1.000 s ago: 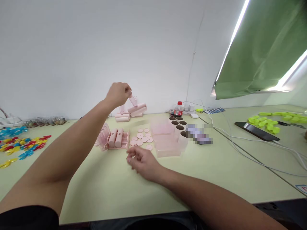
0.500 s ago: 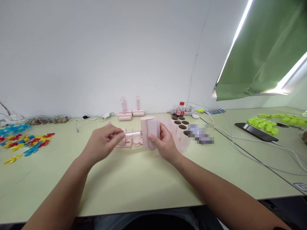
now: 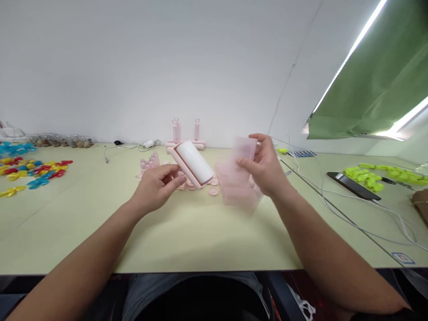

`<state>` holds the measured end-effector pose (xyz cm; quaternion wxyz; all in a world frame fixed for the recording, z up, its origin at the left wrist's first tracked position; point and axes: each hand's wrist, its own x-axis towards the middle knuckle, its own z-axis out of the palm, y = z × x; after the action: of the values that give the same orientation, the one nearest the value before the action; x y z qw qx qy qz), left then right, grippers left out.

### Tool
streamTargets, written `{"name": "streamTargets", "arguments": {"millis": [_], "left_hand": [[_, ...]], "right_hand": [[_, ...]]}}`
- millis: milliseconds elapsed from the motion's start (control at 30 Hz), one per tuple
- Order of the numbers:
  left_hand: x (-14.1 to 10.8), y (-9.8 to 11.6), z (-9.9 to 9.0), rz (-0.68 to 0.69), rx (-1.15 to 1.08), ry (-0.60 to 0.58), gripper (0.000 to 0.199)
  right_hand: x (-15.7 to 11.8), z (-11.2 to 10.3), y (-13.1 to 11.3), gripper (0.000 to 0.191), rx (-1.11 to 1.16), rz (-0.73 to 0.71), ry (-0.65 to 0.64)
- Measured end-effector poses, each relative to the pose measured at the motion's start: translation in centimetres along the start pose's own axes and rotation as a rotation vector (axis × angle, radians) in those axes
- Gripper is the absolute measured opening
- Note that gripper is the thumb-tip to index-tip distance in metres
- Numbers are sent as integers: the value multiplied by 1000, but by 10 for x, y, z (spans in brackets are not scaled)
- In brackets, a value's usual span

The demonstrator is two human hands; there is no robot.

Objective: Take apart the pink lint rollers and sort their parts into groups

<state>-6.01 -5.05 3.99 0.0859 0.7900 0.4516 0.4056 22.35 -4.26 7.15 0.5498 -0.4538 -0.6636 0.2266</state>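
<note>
Two hands are at work around the loose pink discs [image 3: 213,191] on the table. To the left of the discs, the left hand [image 3: 157,185] has thumb and fingers pressed together on one side of a pink frame [image 3: 187,173], which carries a white roll [image 3: 194,161]; this piece is raised and tilted above the discs. To their right, the right hand [image 3: 265,168] has thumb and fingers clamped on a translucent pink cover [image 3: 245,147], rather blurred to my eye. In my judgement, the roll could slide out, because the frame leans and is gripped from one side only; how firmly it sits, I cannot tell. Also, the cover could knock the pink boxes [image 3: 238,196], just right of the discs, if carried too low.
</note>
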Motion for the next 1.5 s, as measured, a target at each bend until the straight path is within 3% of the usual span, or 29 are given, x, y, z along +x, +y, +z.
{"name": "streamTargets", "arguments": {"millis": [133, 267, 367, 500, 833, 1033, 1500], "left_hand": [[-1, 1, 2, -84, -127, 92, 28], [-1, 2, 4, -98, -203, 81, 28], [-2, 2, 7, -82, -242, 70, 29], [-3, 1, 10, -58, -280, 65, 28], [-3, 1, 13, 62, -332, 34, 27], [-4, 0, 13, 117, -333, 19, 24], [-5, -3, 14, 155, -294, 7, 23]], "right_hand": [[15, -30, -6, 50, -139, 153, 44], [20, -44, -6, 52, -364, 148, -32], [20, -47, -3, 56, -486, 91, -57], [13, -49, 2, 47, -645, 5, -88], [-24, -49, 31, 36, -1074, -238, -95], [-42, -41, 48, 34, -1157, -446, -16], [-72, -36, 55, 22, -1160, -371, -238]]}}
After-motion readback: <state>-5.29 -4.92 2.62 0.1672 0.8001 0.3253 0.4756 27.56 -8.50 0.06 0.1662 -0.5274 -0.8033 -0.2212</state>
